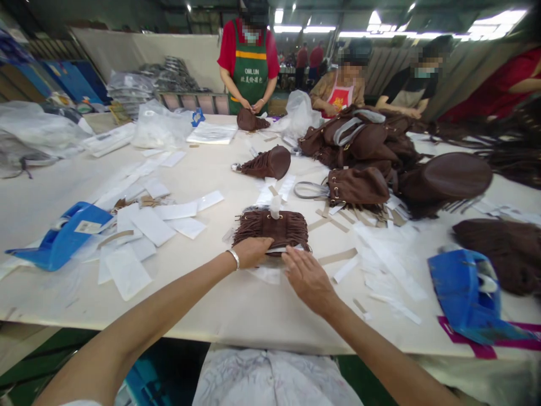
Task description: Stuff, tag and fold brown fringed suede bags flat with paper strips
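A dark brown fringed bag [285, 225] lies on the table in front of me, with a wad of white wrapping standing up at its far edge. My left hand [252, 252] grips the bag's near left edge, its fingers partly hidden. Against the near right edge rests my right hand [307, 277], its fingers stretched out and touching the bag. Between both hands a pale strip shows along the near edge; I cannot tell what it is.
Blue tape dispensers [70, 234] stand at left and right. White paper pieces [127, 270] litter the left side. Another fringed bag [276, 162] lies beyond, and a heap of brown bags [359, 135] sits right. A co-worker in a green apron [253, 67] handles a bag opposite.
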`<state>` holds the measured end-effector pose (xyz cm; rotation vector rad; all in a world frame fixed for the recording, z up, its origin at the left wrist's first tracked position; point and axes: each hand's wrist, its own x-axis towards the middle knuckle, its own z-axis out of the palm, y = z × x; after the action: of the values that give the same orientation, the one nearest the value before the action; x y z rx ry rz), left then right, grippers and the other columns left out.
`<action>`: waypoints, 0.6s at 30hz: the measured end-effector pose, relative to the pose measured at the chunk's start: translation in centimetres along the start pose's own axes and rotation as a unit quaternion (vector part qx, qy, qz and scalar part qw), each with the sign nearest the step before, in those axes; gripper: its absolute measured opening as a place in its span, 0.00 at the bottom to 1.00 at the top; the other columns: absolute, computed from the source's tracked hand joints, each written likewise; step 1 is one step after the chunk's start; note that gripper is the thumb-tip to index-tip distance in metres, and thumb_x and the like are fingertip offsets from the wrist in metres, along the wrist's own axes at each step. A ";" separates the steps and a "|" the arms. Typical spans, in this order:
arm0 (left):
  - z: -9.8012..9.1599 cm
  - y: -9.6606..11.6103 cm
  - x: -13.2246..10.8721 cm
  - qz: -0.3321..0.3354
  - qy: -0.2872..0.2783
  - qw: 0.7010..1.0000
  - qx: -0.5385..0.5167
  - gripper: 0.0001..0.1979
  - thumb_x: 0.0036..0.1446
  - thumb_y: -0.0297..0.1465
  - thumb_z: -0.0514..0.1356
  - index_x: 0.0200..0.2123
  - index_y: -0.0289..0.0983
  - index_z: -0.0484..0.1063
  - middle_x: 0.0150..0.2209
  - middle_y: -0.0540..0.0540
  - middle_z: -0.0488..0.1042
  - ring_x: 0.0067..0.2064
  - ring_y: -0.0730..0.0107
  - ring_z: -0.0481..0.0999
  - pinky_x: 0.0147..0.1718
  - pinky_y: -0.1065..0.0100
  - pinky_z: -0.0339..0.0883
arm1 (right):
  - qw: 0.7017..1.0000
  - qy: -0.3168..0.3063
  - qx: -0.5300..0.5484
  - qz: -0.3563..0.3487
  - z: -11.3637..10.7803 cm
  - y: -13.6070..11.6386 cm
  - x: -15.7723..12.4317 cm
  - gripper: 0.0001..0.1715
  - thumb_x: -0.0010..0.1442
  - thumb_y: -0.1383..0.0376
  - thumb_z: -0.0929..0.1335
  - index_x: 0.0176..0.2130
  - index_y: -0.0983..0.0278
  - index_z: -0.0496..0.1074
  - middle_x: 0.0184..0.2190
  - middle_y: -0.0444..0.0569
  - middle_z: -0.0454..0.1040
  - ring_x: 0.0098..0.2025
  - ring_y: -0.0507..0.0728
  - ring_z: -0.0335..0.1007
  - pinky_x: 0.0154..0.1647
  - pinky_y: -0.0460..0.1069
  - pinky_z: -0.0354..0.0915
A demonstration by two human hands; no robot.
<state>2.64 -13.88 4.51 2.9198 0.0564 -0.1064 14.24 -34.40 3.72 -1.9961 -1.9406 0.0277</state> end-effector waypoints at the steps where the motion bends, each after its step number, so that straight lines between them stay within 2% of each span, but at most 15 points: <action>1: -0.4 -0.4 0.2 0.004 -0.009 1.000 -0.004 0.22 0.57 0.27 0.55 0.55 0.31 0.59 0.49 0.35 0.73 0.49 0.55 0.75 0.45 0.62 0.67 | 0.999 -0.006 0.045 -0.025 0.6 -0.8 -0.2 0.26 0.68 0.64 0.59 0.63 0.63 0.58 0.65 0.56 0.57 0.66 0.64 0.51 0.65 0.61 0.46; 3: -1.3 -1.1 0.6 0.013 -0.025 1.000 -0.007 0.22 0.56 0.28 0.56 0.54 0.33 0.59 0.45 0.38 0.75 0.45 0.56 0.77 0.41 0.63 0.68 | 0.992 -0.041 0.108 -0.049 2.0 -2.2 0.1 0.26 0.67 0.60 0.61 0.62 0.61 0.61 0.62 0.56 0.61 0.64 0.64 0.54 0.65 0.61 0.48; 5: -2.1 -1.4 0.9 0.018 -0.031 0.999 -0.003 0.20 0.55 0.28 0.56 0.52 0.34 0.60 0.42 0.39 0.76 0.42 0.57 0.77 0.40 0.64 0.68 | 0.992 -0.055 0.113 -0.018 3.4 -3.0 1.2 0.30 0.65 0.55 0.63 0.63 0.61 0.61 0.62 0.58 0.61 0.64 0.67 0.54 0.64 0.64 0.47; 8: -3.2 -1.1 1.1 0.026 -0.021 0.999 0.015 0.18 0.55 0.27 0.56 0.51 0.35 0.62 0.42 0.40 0.76 0.43 0.58 0.77 0.41 0.65 0.68 | 0.996 -0.039 0.067 0.035 4.8 -3.3 3.0 0.33 0.64 0.50 0.63 0.63 0.59 0.60 0.64 0.59 0.58 0.65 0.70 0.49 0.64 0.68 0.42; 11: -4.0 -0.1 0.7 0.036 0.008 0.998 0.045 0.17 0.56 0.24 0.55 0.50 0.35 0.63 0.46 0.39 0.74 0.48 0.59 0.75 0.46 0.64 0.67 | 0.998 -0.024 0.045 0.039 5.1 -3.4 3.1 0.32 0.65 0.49 0.61 0.64 0.57 0.59 0.65 0.58 0.56 0.67 0.70 0.45 0.64 0.69 0.39; 14: -3.7 1.2 -0.3 0.035 0.043 0.995 0.082 0.19 0.58 0.23 0.52 0.54 0.31 0.62 0.53 0.32 0.70 0.55 0.53 0.70 0.52 0.57 0.64 | 0.998 -0.033 0.047 0.027 4.8 -3.5 2.2 0.31 0.66 0.49 0.59 0.64 0.56 0.59 0.66 0.54 0.54 0.67 0.69 0.44 0.65 0.67 0.39; 18: -1.6 3.1 -2.4 0.025 0.088 0.986 0.136 0.21 0.62 0.24 0.49 0.58 0.28 0.59 0.58 0.28 0.64 0.60 0.48 0.65 0.56 0.48 0.59 | 0.996 -0.064 0.060 0.019 4.1 -4.2 0.6 0.32 0.66 0.48 0.58 0.65 0.55 0.56 0.67 0.50 0.51 0.66 0.67 0.46 0.66 0.64 0.41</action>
<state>0.46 -16.61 6.88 3.1935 -0.0031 0.1666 9.16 -32.89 1.13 -1.9957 -1.9268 0.2827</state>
